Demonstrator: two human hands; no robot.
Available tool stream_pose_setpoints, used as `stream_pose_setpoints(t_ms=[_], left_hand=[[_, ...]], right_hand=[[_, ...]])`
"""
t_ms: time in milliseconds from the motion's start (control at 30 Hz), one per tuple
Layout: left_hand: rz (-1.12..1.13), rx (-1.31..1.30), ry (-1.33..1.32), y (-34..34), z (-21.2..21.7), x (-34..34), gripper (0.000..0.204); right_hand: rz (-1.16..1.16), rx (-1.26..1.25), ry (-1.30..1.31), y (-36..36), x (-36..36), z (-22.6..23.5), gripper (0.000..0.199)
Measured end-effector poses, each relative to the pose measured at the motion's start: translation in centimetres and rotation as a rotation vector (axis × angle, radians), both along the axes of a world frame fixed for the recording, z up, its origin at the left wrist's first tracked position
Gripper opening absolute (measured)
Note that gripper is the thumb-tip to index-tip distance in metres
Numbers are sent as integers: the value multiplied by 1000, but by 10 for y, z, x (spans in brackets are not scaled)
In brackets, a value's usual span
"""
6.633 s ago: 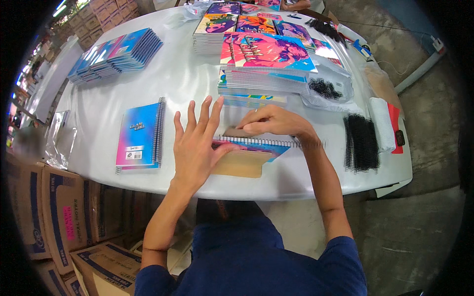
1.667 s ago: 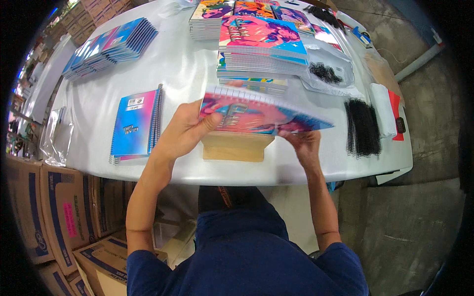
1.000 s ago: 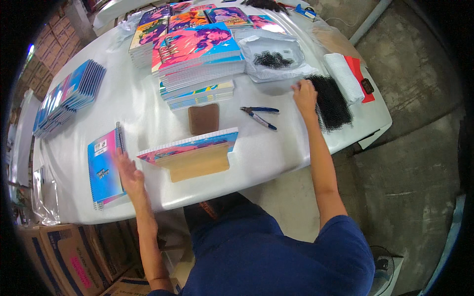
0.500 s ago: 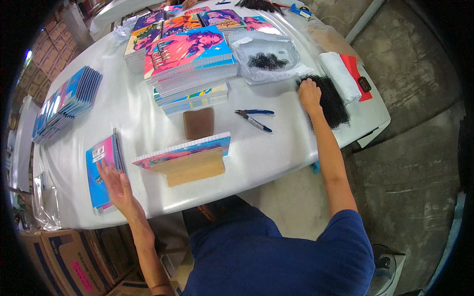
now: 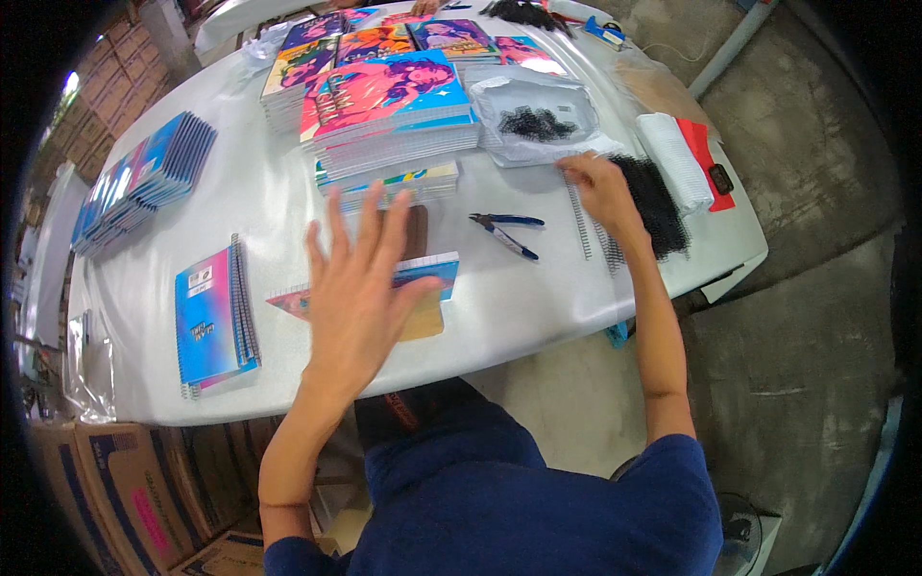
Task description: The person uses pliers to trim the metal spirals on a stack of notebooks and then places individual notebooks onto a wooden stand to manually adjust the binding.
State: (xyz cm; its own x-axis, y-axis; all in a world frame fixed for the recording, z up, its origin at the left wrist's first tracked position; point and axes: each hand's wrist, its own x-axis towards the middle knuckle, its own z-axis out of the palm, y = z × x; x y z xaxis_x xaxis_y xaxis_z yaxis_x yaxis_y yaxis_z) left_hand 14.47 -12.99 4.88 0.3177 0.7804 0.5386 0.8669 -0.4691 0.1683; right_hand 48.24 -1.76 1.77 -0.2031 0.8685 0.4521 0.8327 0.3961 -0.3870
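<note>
My left hand (image 5: 353,274), fingers spread, is over an upright notebook block (image 5: 440,269) leaning on a tan wooden stand (image 5: 421,324); it hides much of both. Whether it touches them I cannot tell. Pinched between my right fingertips is a thin black spiral binding coil (image 5: 579,221), hanging down toward the table. My right hand (image 5: 605,197) is beside a dark pile of coils (image 5: 661,211). Blue-handled cutting pliers (image 5: 507,233) lie between my hands. A brown block (image 5: 417,230) is partly covered by my left fingers. Bound blue-pink notebooks (image 5: 206,322) lie to the left.
Tall stacks of colourful notebooks (image 5: 389,106) fill the table's far middle. Another stack (image 5: 144,182) leans at far left. A white plastic-lined tray (image 5: 490,96) holds short black coil pieces. White roll (image 5: 672,161) and red strip (image 5: 699,144) are at right. Another person's hand (image 5: 424,8) shows at the far edge.
My left hand has moved right from the bound notebooks to the upright block. My right hand has drawn back slightly left from the pile with a coil.
</note>
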Motion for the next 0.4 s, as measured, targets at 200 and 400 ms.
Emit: stream_pose_setpoints(t_ms=[200, 400], left_hand=[[-71, -191, 151, 17, -17, 13, 59], [-106, -185, 44, 18, -20, 13, 54]], right_hand=[[364, -191, 480, -75, -110, 17, 21], [482, -442, 631, -71, -104, 8, 19]])
